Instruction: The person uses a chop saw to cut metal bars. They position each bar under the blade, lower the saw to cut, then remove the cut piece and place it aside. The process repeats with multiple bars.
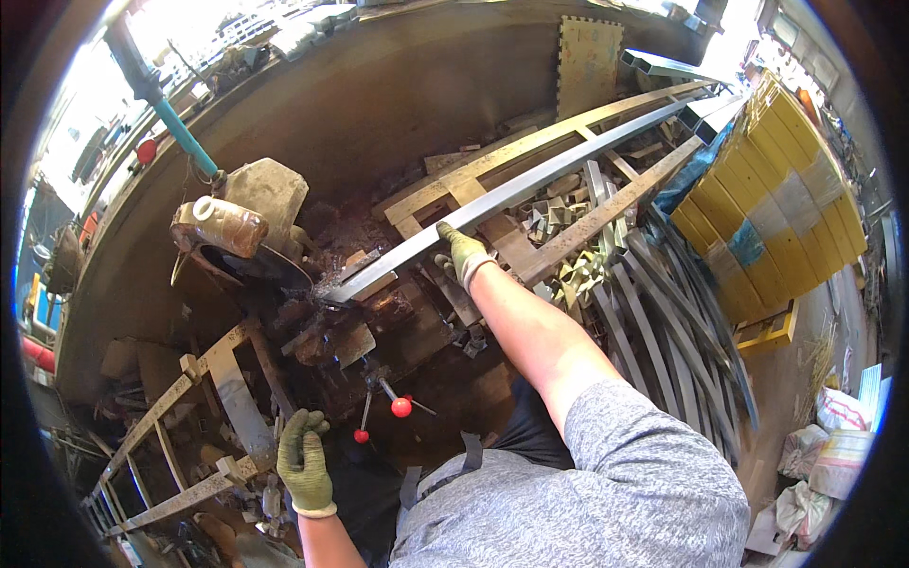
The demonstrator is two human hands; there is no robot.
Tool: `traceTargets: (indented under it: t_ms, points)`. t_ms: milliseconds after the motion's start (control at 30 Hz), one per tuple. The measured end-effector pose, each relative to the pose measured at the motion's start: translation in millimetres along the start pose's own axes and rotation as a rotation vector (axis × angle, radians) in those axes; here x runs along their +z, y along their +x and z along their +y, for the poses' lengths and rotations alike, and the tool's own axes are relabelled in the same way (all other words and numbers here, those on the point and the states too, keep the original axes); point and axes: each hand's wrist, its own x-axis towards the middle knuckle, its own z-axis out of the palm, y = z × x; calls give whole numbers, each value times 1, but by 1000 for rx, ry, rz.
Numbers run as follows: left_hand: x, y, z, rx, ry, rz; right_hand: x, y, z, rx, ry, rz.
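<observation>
well, the right hand (464, 256) has its gloved fingers on the long grey bar (549, 171), and they seem to grip it, maybe so it won't slip. the bar lies along a big frame (615, 205), which likely props it up, with one end by what looks like a saw (256, 270). the left hand (305, 464) has half-bent fingers, holding nothing that shows, near the red knobs (401, 407).

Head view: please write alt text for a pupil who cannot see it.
A gloved right hand grasps a long metal bar that slants up rightward from a machine. The gloved left hand is empty, near red knobs, with a ladder-like frame to its left; yellow panels stand at the right.
</observation>
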Motion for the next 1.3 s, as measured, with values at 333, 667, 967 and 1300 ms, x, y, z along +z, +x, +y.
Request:
traceTargets:
  t_ms: [333, 667, 967, 1300]
  points:
    - [-3, -14, -2, -23, -34, -21, -1, 3, 0, -167, 78, 85]
    - [28, 16, 33, 348, 110, -29, -56, -22, -33, -511, 139, 78]
    - [88, 38, 103, -149, -218, -508, -160, -188, -23, -537, 167, -185]
    - [181, -72, 130, 467, -91, -928, -319, -279, -42, -486, 272, -17]
